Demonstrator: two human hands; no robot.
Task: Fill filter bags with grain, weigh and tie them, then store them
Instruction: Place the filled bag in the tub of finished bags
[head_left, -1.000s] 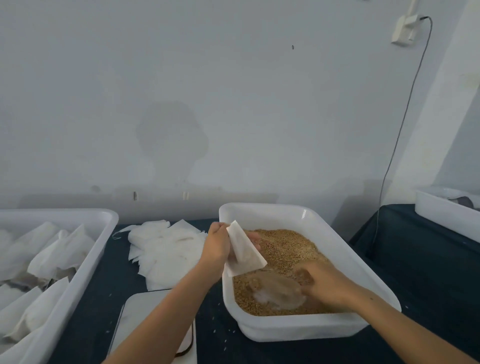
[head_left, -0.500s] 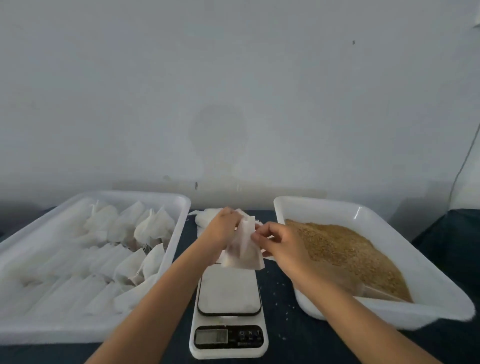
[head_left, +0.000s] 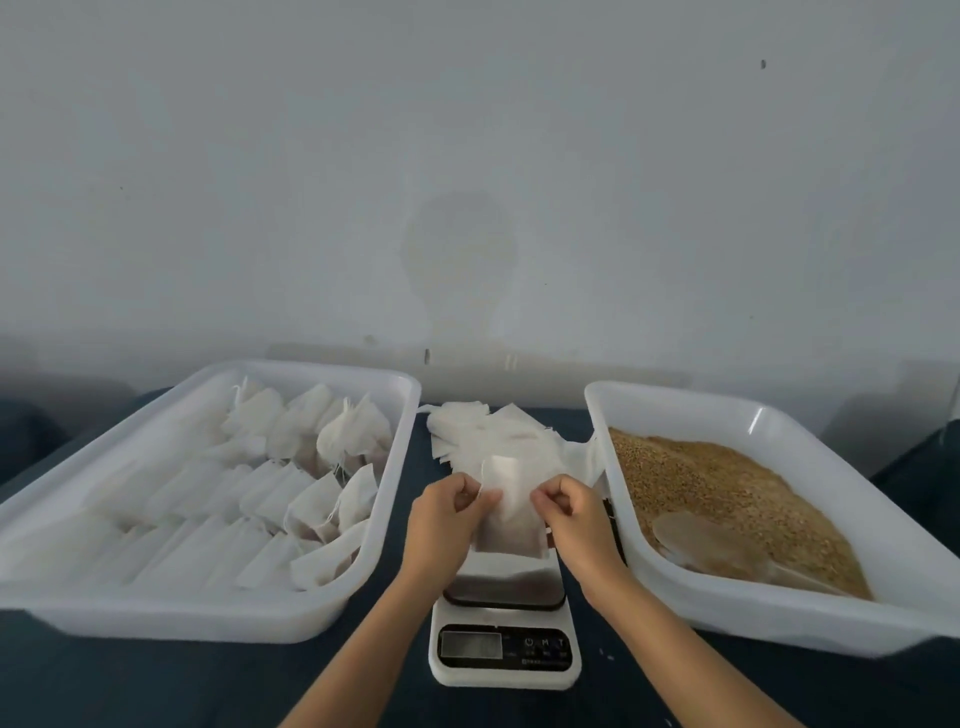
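Filter bag (head_left: 508, 512): hangs over the scale (head_left: 505, 613), between your hands, grain showing dark in its lower part.
Left hand (head_left: 445, 519): your curled fingers pinch the bag's upper left edge.
Right hand (head_left: 571, 512): your curled fingers pinch its upper right edge.
Empty bags (head_left: 488, 436): heaped just behind.
Left tray (head_left: 156, 621): holds tied bags.
Right tray (head_left: 779, 623): holds grain (head_left: 727, 483) and a scoop (head_left: 701, 535).

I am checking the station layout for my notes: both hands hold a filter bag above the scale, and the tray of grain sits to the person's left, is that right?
Not quite. The head view shows the grain tray on the person's right; the left tray holds bags. Both the left hand and right hand do hold the filter bag above the scale.
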